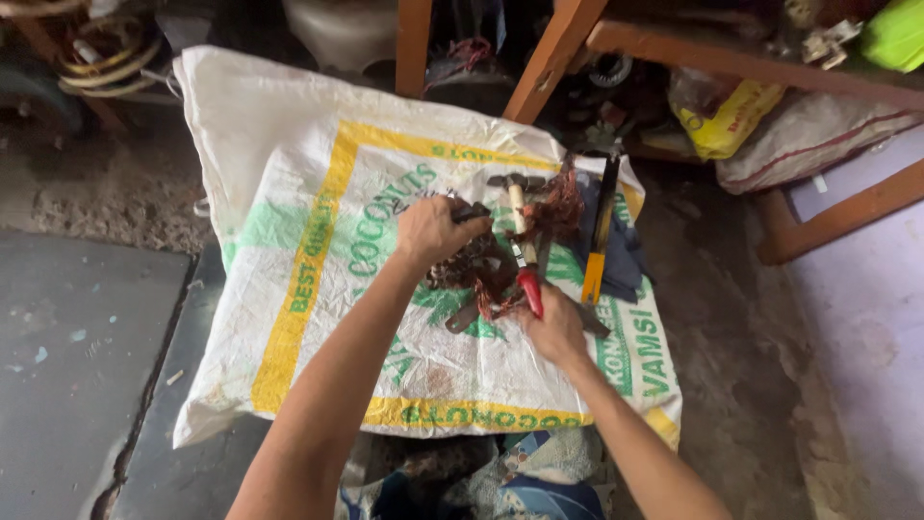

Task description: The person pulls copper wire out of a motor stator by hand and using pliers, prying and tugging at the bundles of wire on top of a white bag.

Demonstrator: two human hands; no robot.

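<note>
While the left hand (430, 229) closes its fingers on a dark metal part at the far-left edge of the copper wire tangle (481, 270), the right hand (552, 327) grips red-handled pliers (527, 285) (jaws hidden, probably biting wire). Their long axis runs from the right hand away toward the tangle, which lies between both hands on the white woven sack (318, 241), hammer (517, 197) just beyond

a white woven sack (289, 173) with yellow and green print lies spread over the floor (87, 318). on it rest a hammer (517, 193) and a long yellow-and-black tool (601, 231) over dark blue cloth (626, 260). a yellow bag (727, 120) sits beneath wooden legs (553, 53).
</note>
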